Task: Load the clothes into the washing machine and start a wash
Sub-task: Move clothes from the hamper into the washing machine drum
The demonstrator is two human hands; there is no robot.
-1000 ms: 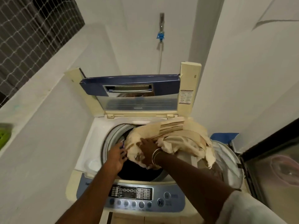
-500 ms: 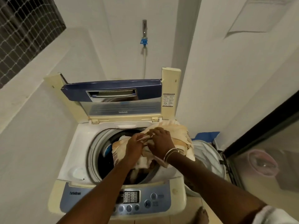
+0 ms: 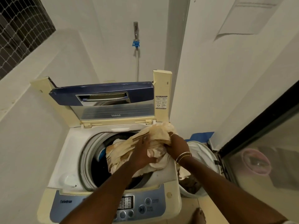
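My right hand (image 3: 177, 147) has its fingers curled round the far-right end of the cream cloth (image 3: 123, 151), bunching it at the right rim of the washing machine (image 3: 168, 181). My left hand (image 3: 142, 152) lies on the middle of the cloth. Its fingertips are blurred among the folds, so I cannot tell whether they clutch or only press.

The cloth drapes over the drum opening (image 3: 98, 170), partly inside. A second ago the left hand sat on the drum's edge, off the cloth, and the bundle was heaped further right, over the basket (image 3: 208, 152).

The drum's depths are dark. My left forearm covers part of the control panel (image 3: 145, 206), and my right forearm hides much of the basket.
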